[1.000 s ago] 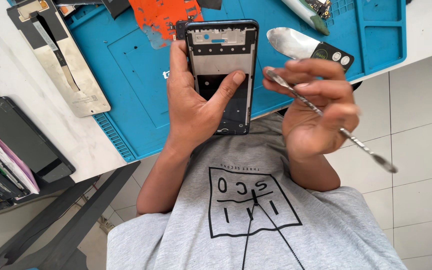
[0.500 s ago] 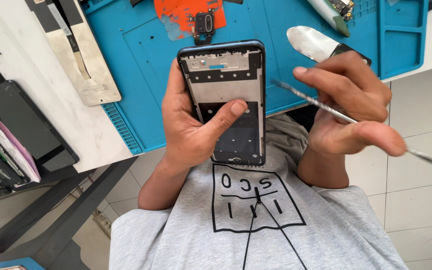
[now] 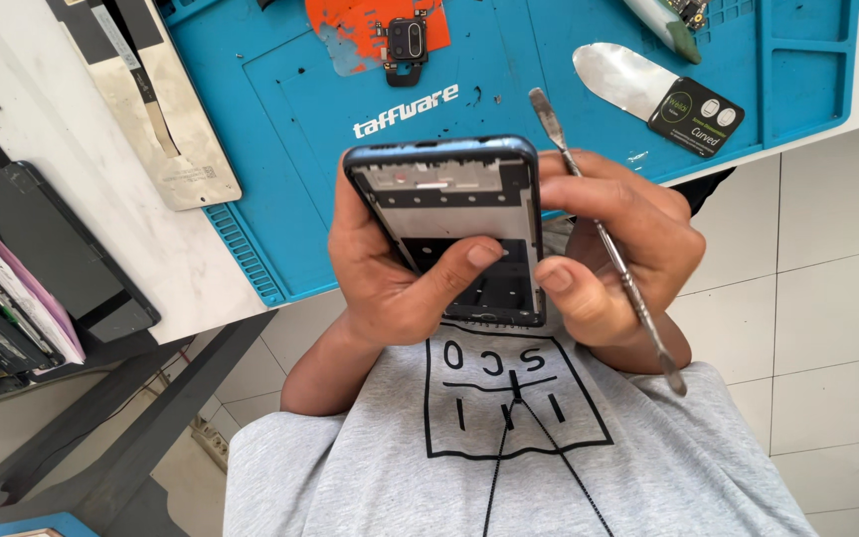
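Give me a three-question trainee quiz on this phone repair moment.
1. True or false: the left hand cradles the phone frame.
2. Which thing does the right hand hold? A) metal spudger B) screwdriver C) tweezers
3. What colour is the work mat on the table?

Key: 1 true; 2 A; 3 blue.
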